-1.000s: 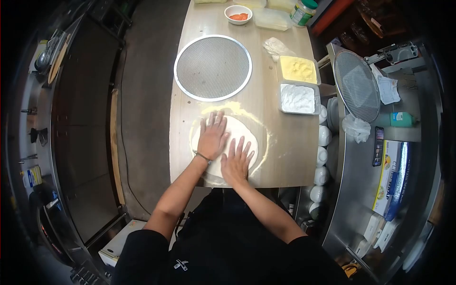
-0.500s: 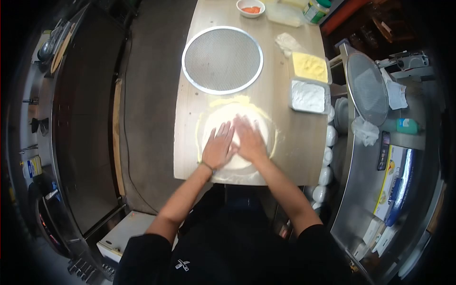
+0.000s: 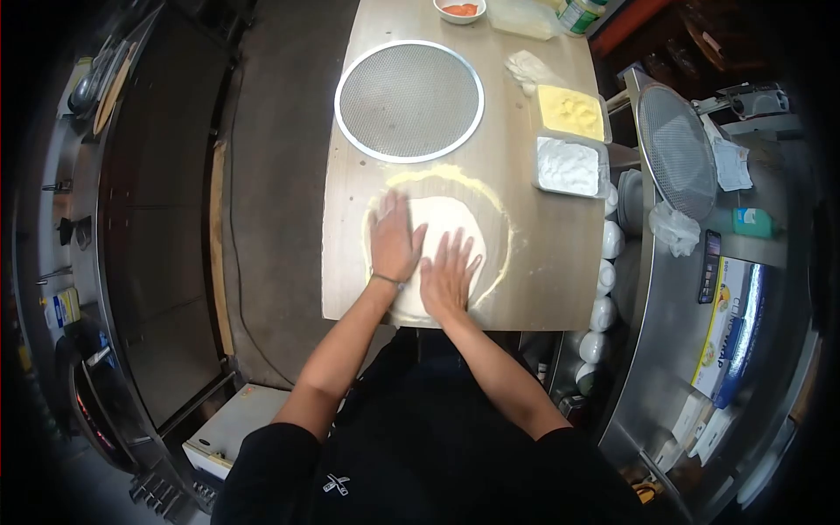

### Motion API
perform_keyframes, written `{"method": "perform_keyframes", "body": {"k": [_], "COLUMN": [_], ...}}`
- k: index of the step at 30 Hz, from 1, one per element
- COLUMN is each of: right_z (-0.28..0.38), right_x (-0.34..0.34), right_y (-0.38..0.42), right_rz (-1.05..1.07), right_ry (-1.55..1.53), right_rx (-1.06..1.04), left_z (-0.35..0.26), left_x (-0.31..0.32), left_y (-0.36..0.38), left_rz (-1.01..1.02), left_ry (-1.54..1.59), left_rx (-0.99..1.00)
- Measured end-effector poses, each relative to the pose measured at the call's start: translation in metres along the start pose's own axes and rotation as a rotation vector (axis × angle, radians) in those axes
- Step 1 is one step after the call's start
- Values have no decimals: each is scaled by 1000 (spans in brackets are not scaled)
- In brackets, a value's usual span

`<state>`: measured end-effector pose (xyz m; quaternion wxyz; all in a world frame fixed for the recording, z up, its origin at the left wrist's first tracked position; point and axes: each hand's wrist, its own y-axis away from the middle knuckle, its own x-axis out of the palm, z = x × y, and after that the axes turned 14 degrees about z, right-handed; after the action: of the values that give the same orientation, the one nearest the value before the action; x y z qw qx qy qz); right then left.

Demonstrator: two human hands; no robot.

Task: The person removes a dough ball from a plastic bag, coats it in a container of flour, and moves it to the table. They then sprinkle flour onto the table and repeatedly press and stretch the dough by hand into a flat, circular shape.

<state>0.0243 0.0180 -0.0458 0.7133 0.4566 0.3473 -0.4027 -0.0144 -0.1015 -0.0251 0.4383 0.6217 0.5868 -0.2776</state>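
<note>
A round, flat sheet of pale dough (image 3: 442,217) lies near the front edge of the wooden worktop (image 3: 551,280), with a ring of yellow meal (image 3: 500,210) around it. My left hand (image 3: 395,241) is at the dough's left edge, slightly blurred, its fingers stretched forward and the palm down. Flat on the dough's lower right part rests my right hand (image 3: 450,276), fingers spread. Neither hand grips anything. Just beyond the dough is a round mesh pizza screen (image 3: 409,101) with a metal rim.
To the right stand a tub of yellow meal (image 3: 570,114) and a tub of white flour (image 3: 569,166). A small bowl (image 3: 459,10) with orange-red food is at the back. Stacked white bowls (image 3: 604,276) line the worktop's right side. A cling wrap box (image 3: 731,328) lies on the steel counter.
Both hands have shifted left across the dough and moved apart; my right hand is also closer to me. The dough sits further left, baring the meal ring on its right.
</note>
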Motion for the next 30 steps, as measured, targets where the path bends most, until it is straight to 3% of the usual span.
{"method": "perform_keyframes", "body": {"k": [2,4,6,8,10,12,13,14,16,17,19,20,22,24,25,26,27,30], "right_z": [-4,-32,-35,-38,-31,-31,-33,-38,-37,-44,-53,-55,-38,-33,-39,-42,-37,-22], "right_x": [-27,-34,-58,-71,-98,-119,-123,-129,-156,-147,-127,-124,-145,-162,-165,-167,-163,-160], "right_y": [-15,-54,-71,-81,-92,-104,-100,-97,-82,-75,-63,-63,-57,-48,-47,-47,-44,-32], "right_rz": [75,-53,-40,17,-22,538,454,450,602,603,296,297,603,488,337,178,178,224], "right_ry": [149,313,236,152,71,159,-59,-58,-399,-399,-599,-600,-455,-463,-460,-449,-450,-700], "right_rx": [-271,-428,-433,-497,-525,-573,-690,-687,-544,-544,-636,-631,-361,-374,-556,-732,-730,-785], "left_z": [14,7,7,18,23,28,28,27,28,32,13,-1,-18,-16,-18,-21,-25,-39], "left_x": [14,-2,-14,-17,-28,-45,-47,-45,-37,-36,-47,-54,-64,-57,-56,-53,-53,-73], "left_y": [11,12,-3,-21,-28,-27,-19,-11,3,8,11,15,20,22,23,23,23,21], "left_rz": [-136,-82,-38,224,189,512,449,449,236,454,364,277,216,67,68,-5,-77,-51], "left_ry": [-166,-101,-42,167,165,592,745,744,1015,986,839,693,682,715,711,689,667,599], "left_rx": [-51,-61,-48,7,84,85,109,113,199,14,33,51,93,89,87,232,374,431]}}
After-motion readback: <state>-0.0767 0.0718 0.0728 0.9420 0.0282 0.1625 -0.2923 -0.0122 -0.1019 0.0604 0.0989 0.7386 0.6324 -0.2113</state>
